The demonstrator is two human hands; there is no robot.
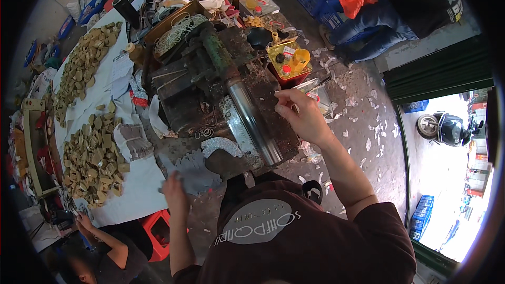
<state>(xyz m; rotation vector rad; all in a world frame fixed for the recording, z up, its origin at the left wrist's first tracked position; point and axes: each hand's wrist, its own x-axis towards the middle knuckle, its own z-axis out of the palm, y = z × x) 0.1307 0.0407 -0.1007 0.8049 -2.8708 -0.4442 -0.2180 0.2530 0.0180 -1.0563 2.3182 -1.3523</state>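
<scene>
My right hand (304, 114) is raised just right of a dark machine with a shiny metal cylinder (255, 123). Its thumb and forefinger are pinched together; anything between them is too small to name. At the left, my left hand (176, 197) is curled at the table edge, slightly blurred. Something small and grey shows at its fingers, its kind unclear. Beside that hand lies a grey glove (197, 172). A whitish curved pad (221, 146) rests at the front of the machine, near several thin metal rings (205, 132).
Piles of olive-tan blocks (97, 158) cover the white-topped table (139, 189) at left, with folded gloves (133, 142). A yellow can (289, 58) stands beyond my right hand. A red stool (157, 234) and a co-worker (118, 252) are lower left; another person (379, 21) holds a red bag.
</scene>
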